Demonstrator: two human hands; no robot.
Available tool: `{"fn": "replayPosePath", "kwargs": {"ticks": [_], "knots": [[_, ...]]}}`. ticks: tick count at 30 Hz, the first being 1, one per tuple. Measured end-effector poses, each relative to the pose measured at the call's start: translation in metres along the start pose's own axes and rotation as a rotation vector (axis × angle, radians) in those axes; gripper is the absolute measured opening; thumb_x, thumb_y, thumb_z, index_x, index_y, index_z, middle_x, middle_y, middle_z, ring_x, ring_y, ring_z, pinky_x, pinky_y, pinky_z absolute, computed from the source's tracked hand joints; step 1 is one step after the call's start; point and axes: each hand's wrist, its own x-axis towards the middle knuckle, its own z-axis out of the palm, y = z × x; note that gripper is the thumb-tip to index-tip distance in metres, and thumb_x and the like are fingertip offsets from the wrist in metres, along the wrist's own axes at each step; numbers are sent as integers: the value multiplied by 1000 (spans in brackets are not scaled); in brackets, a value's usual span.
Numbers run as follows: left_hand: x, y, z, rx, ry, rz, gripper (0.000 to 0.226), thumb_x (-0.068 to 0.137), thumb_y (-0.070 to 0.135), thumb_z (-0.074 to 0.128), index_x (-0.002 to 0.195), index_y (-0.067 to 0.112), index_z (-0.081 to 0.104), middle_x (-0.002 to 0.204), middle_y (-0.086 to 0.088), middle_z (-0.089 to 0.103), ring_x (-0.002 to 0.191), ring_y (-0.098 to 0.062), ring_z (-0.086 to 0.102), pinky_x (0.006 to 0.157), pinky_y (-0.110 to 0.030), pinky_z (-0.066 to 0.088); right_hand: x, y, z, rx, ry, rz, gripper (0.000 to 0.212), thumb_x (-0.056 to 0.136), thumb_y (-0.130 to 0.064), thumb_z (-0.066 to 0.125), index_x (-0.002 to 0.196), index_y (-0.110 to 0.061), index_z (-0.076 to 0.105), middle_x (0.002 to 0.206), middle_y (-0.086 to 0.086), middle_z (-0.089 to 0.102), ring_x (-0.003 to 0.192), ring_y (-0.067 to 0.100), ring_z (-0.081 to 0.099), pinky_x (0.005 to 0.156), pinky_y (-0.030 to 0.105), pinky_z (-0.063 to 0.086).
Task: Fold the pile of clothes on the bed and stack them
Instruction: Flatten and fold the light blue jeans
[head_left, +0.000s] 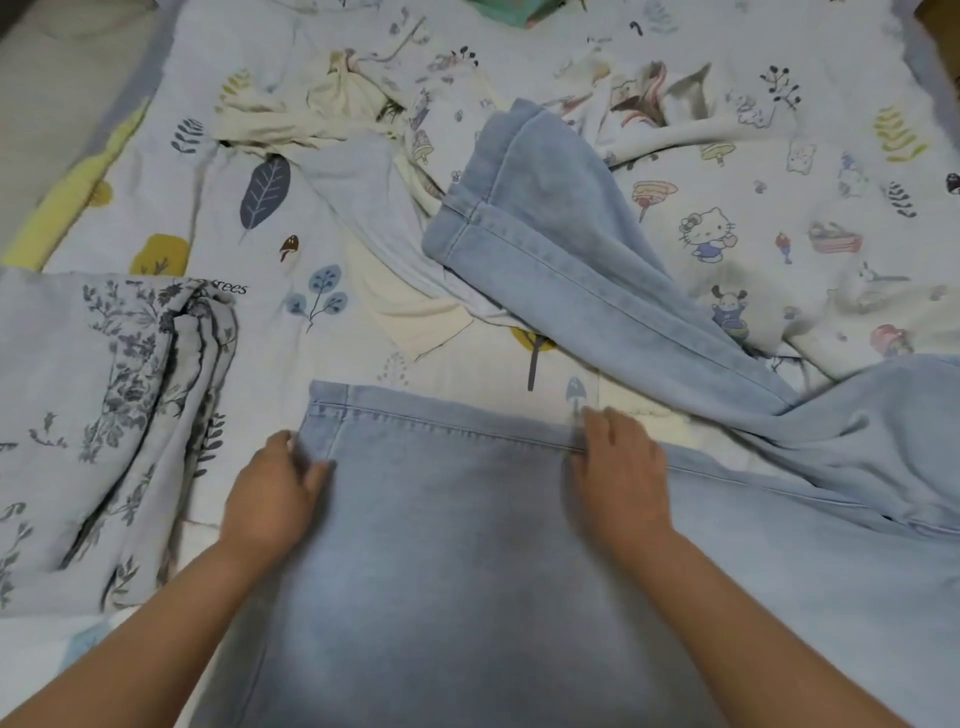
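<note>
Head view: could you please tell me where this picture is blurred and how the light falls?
In the head view, both hands, the left hand and the right hand, are smeared by motion at the jeans hem; the printed bedsheet farther off is sharper; light is soft and even, without glare, with faint shadows under the hands; the wide lens bends the edges.

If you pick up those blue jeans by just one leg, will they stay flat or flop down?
Probably flop: the far leg of the jeans already lies bent and rumpled over other clothes. They likely weigh more than the thin cream top, since the denim shows thick stitched hems. Both hands, left hand and right hand, would help.
</note>
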Motion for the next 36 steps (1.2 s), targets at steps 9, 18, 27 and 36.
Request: {"fn": "replayPosePath", "kwargs": {"ticks": [9,18,27,36], "knots": [[12,-18,6,31,115,-117,36,85,18,65,112,-4,54,104,-30,63,98,-48,57,78,-45,43,29,0,12,34,1,-94,7,86,-5,54,87,-6,61,89,12,60,84,30,55,67,35,37],[51,86,4,106,204,406,38,70,2,67,107,-4,61,106,-29,56,94,-48,54,79,-51,43,65,50,-41,33,400,106,43,67,-1,71,109,0,61,108,25,58,99,42,55,84,49,42],[56,232,34,146,96,921,60,66,-8,66,124,-1,55,133,-27,49,120,-41,50,93,-51,42,72,78,-75,-9,227,-64,9,79,-7,52,78,-6,61,76,14,60,73,33,59,64,39,37],[69,246,-24,235,-203,983,28,75,33,76,63,25,52,59,11,51,60,-12,49,57,-18,33,34,96,-124,99,313,-210,11,72,-3,70,80,-7,63,72,9,61,67,30,57,57,34,46]]}}
